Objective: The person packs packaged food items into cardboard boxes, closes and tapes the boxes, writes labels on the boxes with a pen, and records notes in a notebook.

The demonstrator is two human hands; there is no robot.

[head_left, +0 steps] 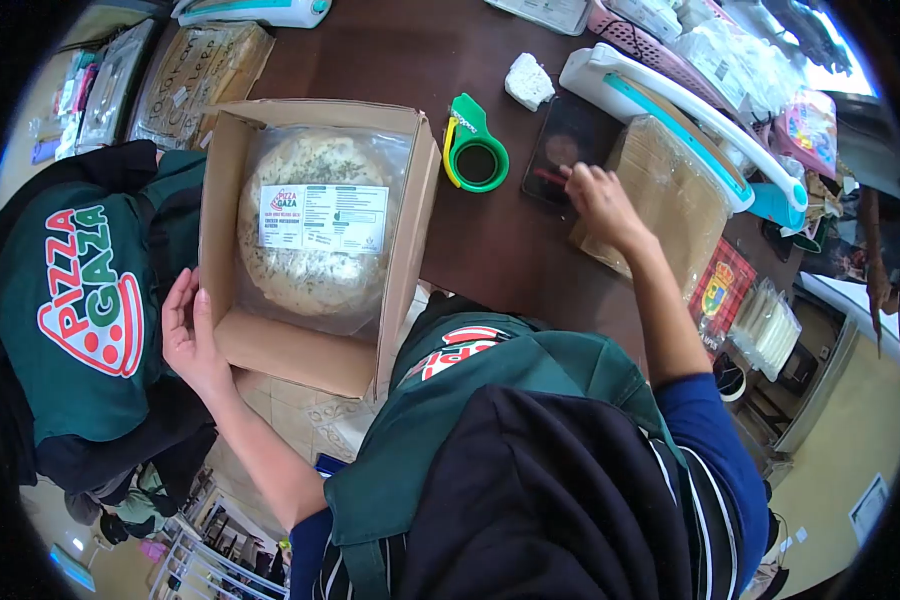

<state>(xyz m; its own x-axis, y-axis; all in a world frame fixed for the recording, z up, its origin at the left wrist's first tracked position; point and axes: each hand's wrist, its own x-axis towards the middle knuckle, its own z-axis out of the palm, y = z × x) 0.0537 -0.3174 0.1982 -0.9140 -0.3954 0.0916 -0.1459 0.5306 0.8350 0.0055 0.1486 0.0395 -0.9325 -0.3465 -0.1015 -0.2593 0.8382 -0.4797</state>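
Note:
An open cardboard box stands at the table's left part. In it lies a round pizza in clear plastic, with a white printed label on top. My left hand grips the box's near left corner, thumb at the rim and fingers along the outer wall. My right hand is over a dark flat rectangular case, its fingers bent together. A thin reddish thing shows by the fingertips; whether they hold it is hidden.
A green tape dispenser and a crumpled white piece lie between the boxes. At right are a wrapped cardboard box, a white-and-teal sealer and a pink basket. A person in a green apron stands at left.

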